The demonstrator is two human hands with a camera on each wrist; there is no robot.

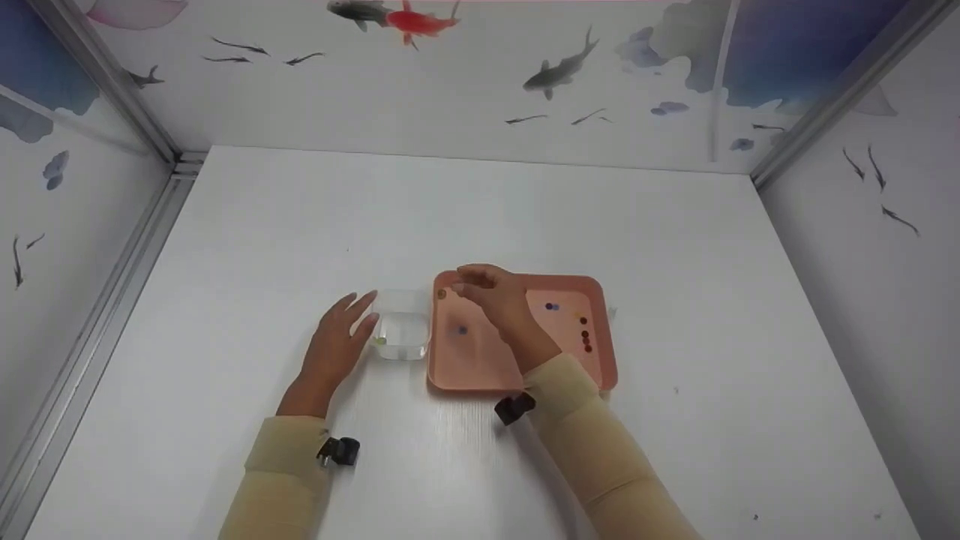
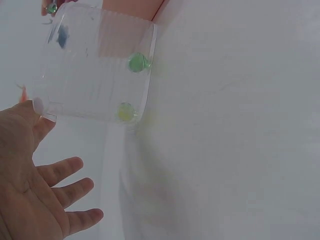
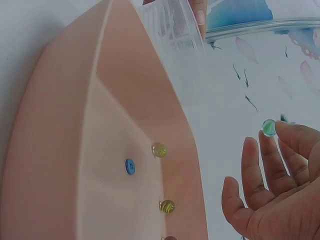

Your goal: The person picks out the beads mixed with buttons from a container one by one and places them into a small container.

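Note:
My right hand [image 1: 499, 300] is above the left part of a pink tray [image 1: 480, 367]. Between thumb and fingertip it pinches a green glass marble [image 3: 269, 128]. My left hand [image 1: 337, 345] is beside a clear plastic container [image 1: 403, 352], its thumb and a finger touching the near wall and corner, the other fingers spread. Through the container's wall show a green marble [image 2: 136, 62] and a yellow one [image 2: 126, 112]. In the tray, a blue button [image 3: 130, 166] lies flat. Yellow-streaked marbles [image 3: 167, 206] rest along the tray's wall.
At the tray's right side are several small dark round pieces [image 1: 585, 334] and a dark and blue pair [image 1: 552, 306]. The container stands against the tray's left edge. White panels [image 1: 450, 90] printed with fish surround the white table [image 1: 712, 300].

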